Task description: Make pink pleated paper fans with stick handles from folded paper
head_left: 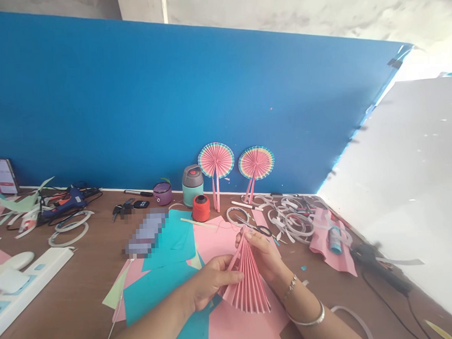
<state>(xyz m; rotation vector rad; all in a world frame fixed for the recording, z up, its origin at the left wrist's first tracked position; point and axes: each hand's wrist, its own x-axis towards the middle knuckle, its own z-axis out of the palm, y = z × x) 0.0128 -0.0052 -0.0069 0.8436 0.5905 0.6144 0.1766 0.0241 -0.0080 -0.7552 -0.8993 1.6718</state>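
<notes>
Pink pleated paper (249, 287) fans out below the right hand (263, 248), which I see pinching its gathered top; the left hand (215, 278) clamps its side. Scissors (264, 231) lie beyond both hands.

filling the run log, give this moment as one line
left grip: holding left side of pleated pink paper; right grip: pinching its narrow top; under: teal sheets, pink sheets; behind: two round fans

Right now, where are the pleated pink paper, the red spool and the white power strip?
Pleated pink paper (249, 282), head view: its fanned folds.
Red spool (201, 211), head view: its side.
White power strip (37, 280), head view: its casing.
</notes>
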